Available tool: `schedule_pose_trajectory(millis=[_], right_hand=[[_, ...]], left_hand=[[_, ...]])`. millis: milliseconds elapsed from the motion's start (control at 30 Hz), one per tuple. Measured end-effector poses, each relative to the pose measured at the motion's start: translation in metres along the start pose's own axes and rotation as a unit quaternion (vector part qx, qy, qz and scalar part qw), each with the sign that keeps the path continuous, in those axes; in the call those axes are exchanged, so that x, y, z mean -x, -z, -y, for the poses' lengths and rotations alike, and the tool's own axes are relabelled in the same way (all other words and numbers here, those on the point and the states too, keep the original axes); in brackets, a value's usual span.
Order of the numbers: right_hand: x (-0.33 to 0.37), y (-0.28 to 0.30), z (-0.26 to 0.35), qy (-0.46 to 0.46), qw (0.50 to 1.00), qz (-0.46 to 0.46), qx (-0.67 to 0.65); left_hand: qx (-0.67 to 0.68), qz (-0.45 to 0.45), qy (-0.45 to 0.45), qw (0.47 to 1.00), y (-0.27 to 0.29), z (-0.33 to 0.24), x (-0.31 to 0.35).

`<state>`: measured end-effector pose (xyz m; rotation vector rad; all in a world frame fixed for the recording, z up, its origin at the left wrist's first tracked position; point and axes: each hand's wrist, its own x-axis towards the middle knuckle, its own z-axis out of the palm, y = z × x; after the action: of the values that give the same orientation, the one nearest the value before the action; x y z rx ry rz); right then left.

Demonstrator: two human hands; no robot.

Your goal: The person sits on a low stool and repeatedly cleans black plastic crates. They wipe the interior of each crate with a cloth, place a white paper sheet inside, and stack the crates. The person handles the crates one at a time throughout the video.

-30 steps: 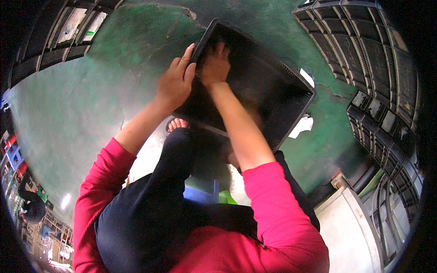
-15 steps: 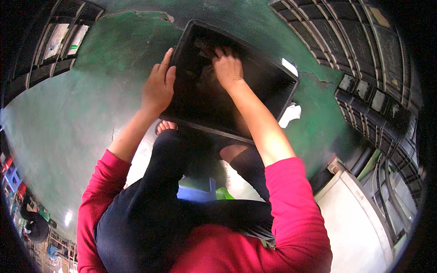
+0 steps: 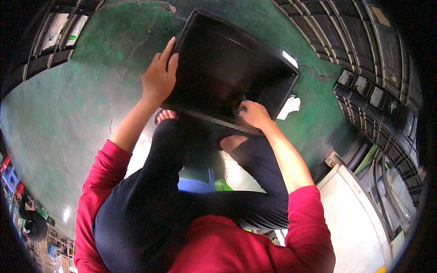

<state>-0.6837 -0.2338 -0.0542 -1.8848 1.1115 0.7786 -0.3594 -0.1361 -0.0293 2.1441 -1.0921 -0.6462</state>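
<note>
Moved since the earlier frame: right hand [image 3: 254, 113], from the middle of the black bin [image 3: 209, 68] to its near side, so we judge the work has passed to another part of the bin; that hand's fingers curl round a dark wad [image 3: 242, 98], too dim for us to identify. Left hand [image 3: 158, 79]: gripping the bin's left wall; bin itself between both hands, legs [image 3: 157, 168] on its near side

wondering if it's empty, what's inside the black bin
In the black bin: the right hand, seemingly gripping something dark, and shadowy bottom. What lies beneath the hand is hidden.
</note>
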Motion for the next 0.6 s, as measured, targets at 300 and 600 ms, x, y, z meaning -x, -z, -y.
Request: schedule_pose_trajectory(millis=[300,600], right_hand=[[-0.035,-0.038,0.221,0.259,0.960,-0.055,-0.087],[0.049,-0.032,0.012,-0.003,0.997,-0.081,0.008]], left_hand=[[0.030,-0.010,-0.013,0.999,-0.004,0.007,-0.004],[0.055,-0.001,0.013,0.998,-0.003,0.007,0.000]])
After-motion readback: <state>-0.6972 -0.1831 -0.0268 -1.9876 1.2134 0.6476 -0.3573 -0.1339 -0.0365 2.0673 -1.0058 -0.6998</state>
